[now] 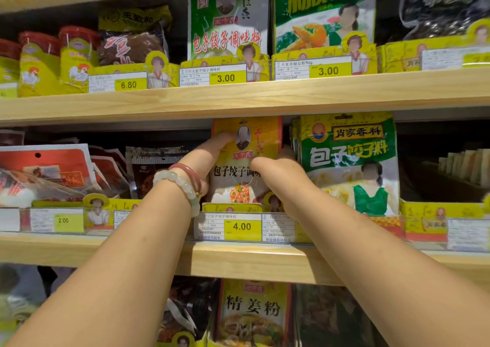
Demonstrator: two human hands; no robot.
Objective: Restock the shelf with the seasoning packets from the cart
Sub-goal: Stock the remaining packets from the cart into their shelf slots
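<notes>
**Both hands on a yellow seasoning packet at the middle shelf**

Upright on the middle shelf (252, 260), the yellow seasoning packet (248, 145) stands in a yellow display tray (233, 207), just behind the 4.00 price tag (241, 227). Its top half is yellow with a small oval portrait, a red label and red script down the right side; black characters run across the middle, and the lower part shows a picture of chopped orange and green filling on white. The left hand (204, 161), with a pale bead bracelet (183, 185) and a red bangle on its wrist, holds the packet's left edge, thumb curled over the front. The right hand (281, 171) grips the right edge, thumb pressed on the front; its other fingers are hidden behind the packet. Just right stands a green-and-yellow packet (350, 161).
</notes>
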